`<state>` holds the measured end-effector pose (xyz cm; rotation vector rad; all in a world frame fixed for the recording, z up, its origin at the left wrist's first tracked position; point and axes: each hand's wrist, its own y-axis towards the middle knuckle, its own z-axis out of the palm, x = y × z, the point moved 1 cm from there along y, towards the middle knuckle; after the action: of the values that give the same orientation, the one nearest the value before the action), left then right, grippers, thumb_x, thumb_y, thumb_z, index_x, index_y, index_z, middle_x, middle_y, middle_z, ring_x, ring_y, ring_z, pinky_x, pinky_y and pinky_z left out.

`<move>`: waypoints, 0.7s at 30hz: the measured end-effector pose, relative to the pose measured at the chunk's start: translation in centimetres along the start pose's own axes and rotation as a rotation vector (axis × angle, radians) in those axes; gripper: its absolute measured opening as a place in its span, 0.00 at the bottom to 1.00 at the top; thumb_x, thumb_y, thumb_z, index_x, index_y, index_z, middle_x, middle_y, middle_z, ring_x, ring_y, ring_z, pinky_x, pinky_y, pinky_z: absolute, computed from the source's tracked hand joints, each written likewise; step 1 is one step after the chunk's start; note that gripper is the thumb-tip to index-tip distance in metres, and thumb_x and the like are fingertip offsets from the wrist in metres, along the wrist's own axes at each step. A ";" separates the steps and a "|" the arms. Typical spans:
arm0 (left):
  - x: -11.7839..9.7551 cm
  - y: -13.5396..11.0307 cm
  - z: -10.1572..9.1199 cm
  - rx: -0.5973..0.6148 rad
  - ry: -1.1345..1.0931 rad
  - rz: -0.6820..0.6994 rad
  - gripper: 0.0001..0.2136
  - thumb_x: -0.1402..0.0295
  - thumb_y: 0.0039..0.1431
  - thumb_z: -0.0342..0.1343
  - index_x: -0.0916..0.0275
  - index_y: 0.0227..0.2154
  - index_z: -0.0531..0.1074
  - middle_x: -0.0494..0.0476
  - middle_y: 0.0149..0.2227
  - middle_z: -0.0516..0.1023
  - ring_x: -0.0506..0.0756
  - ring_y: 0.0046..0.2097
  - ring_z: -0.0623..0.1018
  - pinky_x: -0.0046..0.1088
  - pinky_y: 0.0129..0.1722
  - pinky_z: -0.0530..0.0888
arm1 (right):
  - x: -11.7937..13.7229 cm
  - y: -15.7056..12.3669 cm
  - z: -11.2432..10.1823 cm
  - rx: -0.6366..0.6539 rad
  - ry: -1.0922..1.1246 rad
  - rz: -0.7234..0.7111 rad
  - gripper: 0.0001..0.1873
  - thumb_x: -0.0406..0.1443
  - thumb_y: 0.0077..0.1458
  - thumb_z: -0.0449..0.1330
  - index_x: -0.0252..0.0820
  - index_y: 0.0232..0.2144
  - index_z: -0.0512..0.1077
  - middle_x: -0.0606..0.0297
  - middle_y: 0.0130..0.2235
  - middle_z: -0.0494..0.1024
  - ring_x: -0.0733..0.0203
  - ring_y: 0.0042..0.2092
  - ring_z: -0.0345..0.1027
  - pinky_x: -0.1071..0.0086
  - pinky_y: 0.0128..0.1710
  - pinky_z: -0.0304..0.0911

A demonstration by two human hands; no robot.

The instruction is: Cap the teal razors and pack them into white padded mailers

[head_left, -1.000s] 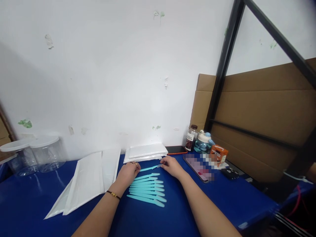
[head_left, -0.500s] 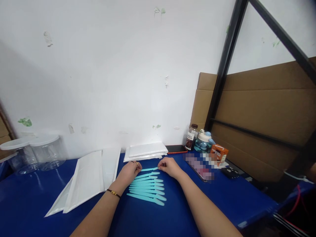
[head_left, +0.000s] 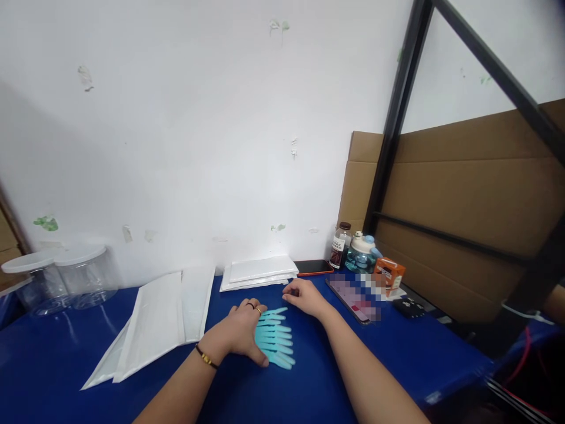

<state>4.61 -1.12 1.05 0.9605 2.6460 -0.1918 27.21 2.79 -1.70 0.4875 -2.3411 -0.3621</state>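
Note:
Several teal eyebrow razors [head_left: 280, 340] lie side by side on the blue tabletop in a fanned row, their narrow ends pointing right. My left hand [head_left: 242, 330] is spread over the row's left part, thumb at the near side and fingers at the far side, and it hides the handles. Whether it presses on them I cannot tell. My right hand [head_left: 304, 294] hovers just beyond the row's far right end, fingers curled together, with nothing visible in them.
White padded envelopes [head_left: 152, 330] lie at left, with more envelopes [head_left: 260, 272] stacked against the wall. Clear jars [head_left: 88, 277] stand far left. At right are two phones [head_left: 353, 300], a dark bottle [head_left: 339, 247], a water jug [head_left: 362, 253] and an orange box [head_left: 389, 275].
Both hands have let go of the farthest razor, which they held at its two ends. My left hand has moved nearer and spread across the handles; my right hand stays almost in place.

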 end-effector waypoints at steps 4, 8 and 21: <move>-2.4 -0.2 0.0 0.001 0.167 -0.063 0.27 0.63 0.35 0.60 0.63 0.44 0.69 0.65 0.44 0.70 0.67 0.48 0.69 0.44 0.44 0.69 | 0.2 -0.1 -0.4 -0.065 0.044 0.016 0.08 0.37 0.47 0.62 0.40 0.30 0.77 0.64 0.30 0.74 0.66 0.27 0.63 0.73 0.28 0.58; -3.6 0.0 0.8 -0.003 0.287 -0.133 0.17 0.74 0.44 0.52 0.69 0.41 0.70 0.70 0.42 0.73 0.65 0.45 0.72 0.42 0.42 0.71 | 0.3 0.0 -0.4 -0.093 0.118 0.021 0.11 0.41 0.50 0.59 0.40 0.29 0.77 0.64 0.29 0.74 0.63 0.29 0.64 0.71 0.30 0.58; -4.8 2.9 2.4 -0.589 -0.378 0.009 0.18 0.72 0.57 0.41 0.63 0.50 0.64 0.64 0.47 0.73 0.57 0.49 0.72 0.33 0.50 0.69 | 7.2 -1.8 2.9 0.025 1.144 0.225 0.33 0.44 0.36 0.69 0.43 0.47 0.70 0.55 0.47 0.75 0.50 0.51 0.66 0.57 0.52 0.58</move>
<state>10.53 -2.33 0.37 0.6562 2.1524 0.3572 20.76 -1.67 -0.21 0.3027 -1.2594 0.0714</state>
